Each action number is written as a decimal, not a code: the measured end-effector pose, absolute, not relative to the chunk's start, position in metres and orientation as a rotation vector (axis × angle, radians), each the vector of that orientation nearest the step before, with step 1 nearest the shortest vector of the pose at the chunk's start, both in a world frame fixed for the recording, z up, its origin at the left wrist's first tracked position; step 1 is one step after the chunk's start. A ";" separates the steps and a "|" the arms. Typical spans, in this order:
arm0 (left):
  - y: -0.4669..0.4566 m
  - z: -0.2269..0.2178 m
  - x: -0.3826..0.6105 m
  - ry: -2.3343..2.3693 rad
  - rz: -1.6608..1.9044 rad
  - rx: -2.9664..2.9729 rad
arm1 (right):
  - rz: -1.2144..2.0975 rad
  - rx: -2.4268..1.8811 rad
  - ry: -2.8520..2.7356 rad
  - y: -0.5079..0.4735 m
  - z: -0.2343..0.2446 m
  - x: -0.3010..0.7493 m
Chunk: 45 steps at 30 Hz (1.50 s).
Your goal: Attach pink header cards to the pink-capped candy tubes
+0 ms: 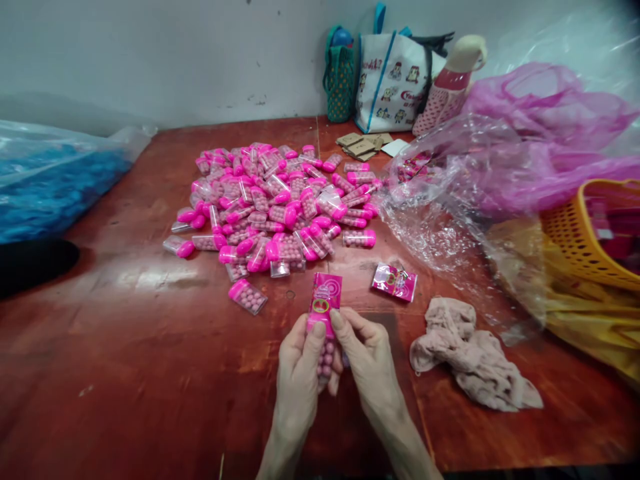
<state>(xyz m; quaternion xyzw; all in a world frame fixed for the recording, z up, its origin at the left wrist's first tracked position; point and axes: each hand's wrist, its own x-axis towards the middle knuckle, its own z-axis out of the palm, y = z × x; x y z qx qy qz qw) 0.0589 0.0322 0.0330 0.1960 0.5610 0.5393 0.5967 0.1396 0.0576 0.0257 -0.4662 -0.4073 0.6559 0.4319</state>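
Observation:
In front of me, my left hand (299,353) is closed round a small clear candy box (325,360) filled with pink balls. A magenta printed plastic sleeve (326,293) stands at the top end of the box, over or against it; the exact fit is hidden by my thumbs. My right hand (369,350) pinches the sleeve from the right, its thumb on the printed face. Just right of my hands lies a stack of similar printed sleeves (395,282). One loose candy box (248,297) with a pink cap rests to the left.
Beyond my hands spreads a heap of pink-capped candy boxes (280,200). A crumpled cloth (470,353), clear plastic wrap (435,220) and a yellow basket (575,233) are at the right. A bag of blue pieces (55,187) sits left; a white tote (393,87) stands at the wall.

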 end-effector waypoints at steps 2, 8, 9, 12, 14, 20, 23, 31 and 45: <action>0.031 0.031 0.060 1.374 1.291 0.488 | 1.860 -1.109 -0.729 0.053 0.026 0.133; 0.028 0.031 0.062 1.492 1.390 0.485 | 1.870 -1.089 -0.443 0.041 0.026 0.119; 0.028 0.031 0.063 1.480 1.395 0.474 | 1.844 -1.096 -0.435 0.040 0.025 0.119; 0.030 0.030 0.064 1.411 1.379 0.439 | 1.812 -1.084 -0.468 0.040 0.024 0.124; 0.033 0.030 0.065 1.371 1.396 0.393 | 1.776 -1.096 -0.558 0.037 0.023 0.129; 0.039 0.037 0.065 1.283 1.663 0.115 | 1.287 -1.224 -1.065 0.017 0.017 0.135; 0.037 0.042 0.065 1.197 1.643 -0.054 | 1.241 -1.299 -1.164 0.016 0.015 0.129; 0.031 0.040 0.064 1.143 1.525 -0.201 | 1.150 -1.480 -1.475 0.023 0.012 0.126; 0.022 0.049 0.054 1.234 1.322 0.209 | 1.723 -1.465 -1.485 0.015 0.033 0.154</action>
